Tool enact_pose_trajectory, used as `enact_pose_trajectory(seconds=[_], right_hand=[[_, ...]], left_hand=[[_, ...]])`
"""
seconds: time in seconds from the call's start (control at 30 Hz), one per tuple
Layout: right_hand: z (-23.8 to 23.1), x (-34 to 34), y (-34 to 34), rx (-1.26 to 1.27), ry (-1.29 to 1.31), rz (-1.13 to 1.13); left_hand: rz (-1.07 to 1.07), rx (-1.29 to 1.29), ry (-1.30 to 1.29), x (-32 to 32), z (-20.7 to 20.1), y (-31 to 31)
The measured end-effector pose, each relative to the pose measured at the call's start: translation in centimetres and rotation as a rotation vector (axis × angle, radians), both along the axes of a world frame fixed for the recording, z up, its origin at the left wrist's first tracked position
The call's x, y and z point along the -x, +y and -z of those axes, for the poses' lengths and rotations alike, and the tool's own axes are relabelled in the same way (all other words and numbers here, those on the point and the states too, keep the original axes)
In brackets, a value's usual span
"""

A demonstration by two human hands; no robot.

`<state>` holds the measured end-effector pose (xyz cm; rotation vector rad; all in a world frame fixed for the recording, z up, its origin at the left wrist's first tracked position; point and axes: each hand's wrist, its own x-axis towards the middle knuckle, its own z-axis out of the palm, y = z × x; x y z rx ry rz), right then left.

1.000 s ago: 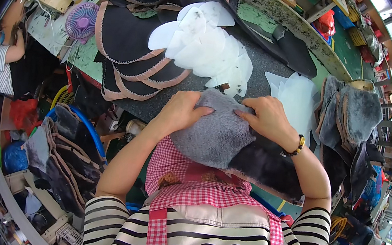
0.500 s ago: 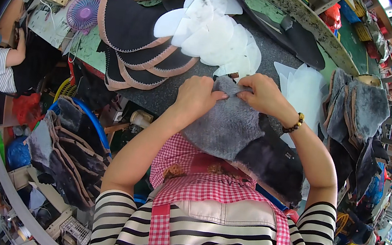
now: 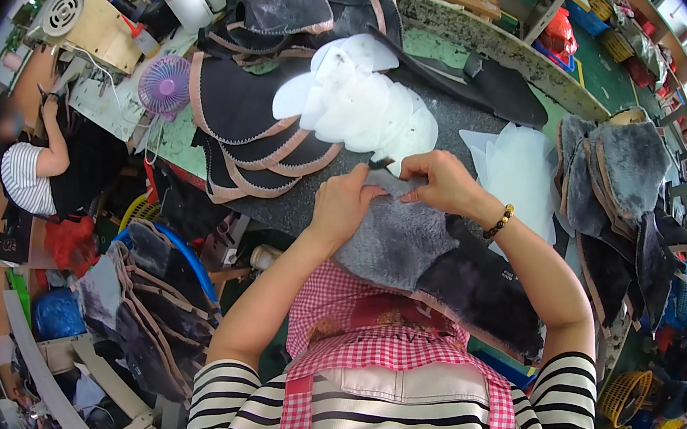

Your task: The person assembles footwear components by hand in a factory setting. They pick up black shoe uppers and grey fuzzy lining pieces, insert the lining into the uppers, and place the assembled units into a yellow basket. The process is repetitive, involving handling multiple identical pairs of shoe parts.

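Note:
A grey furry piece (image 3: 397, 234) hangs over the near edge of the worktop, against my apron. Its top edge is pinched at the left by my left hand (image 3: 340, 206), thumb and fingers closed. My right hand (image 3: 441, 185) grips the same edge a little to the right, also closed. Between the hands a small dark bit shows, too small to name. A dark furry section with a tan edge (image 3: 484, 288) continues to the right, below my right forearm. Just beyond my hands lies a pile of white, rounded thin sheets (image 3: 366, 101).
Black pieces with tan borders (image 3: 241, 103) overlap at the left. More white sheets (image 3: 513, 175) lie right, beside stacked grey furry pieces (image 3: 631, 177). A purple fan (image 3: 165, 85) stands far left; nearby a person in a striped sleeve (image 3: 29, 176) works. Furry pieces fill a blue-rimmed container (image 3: 183, 259).
My view has shifted, so the surroundings sit differently in the picture. Both hands still pinch the furry piece at its top edge; it now hangs flatter, its upper edge less bunched.

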<state>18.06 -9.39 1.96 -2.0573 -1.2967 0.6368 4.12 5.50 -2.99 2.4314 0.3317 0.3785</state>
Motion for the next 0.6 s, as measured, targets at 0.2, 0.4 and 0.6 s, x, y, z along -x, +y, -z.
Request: enact_pose_trajectory(seconds=[0.2,0.4,0.6], right_hand=[[-1.5,0.1,-0.7,-0.05,0.008,-0.108],[-5.8,2.4,-0.4,-0.082,0.026,-0.05],[-9.9,3.5,1.4,-0.098,-0.457,-0.008]], left_hand=[[0.038,-0.042,-0.07,-0.1,-3.9,0.6],[0.368,0.402,-0.088,0.7,-6.4,1.0],[0.235,0.608,-0.416,1.3,-7.3,-0.4]])
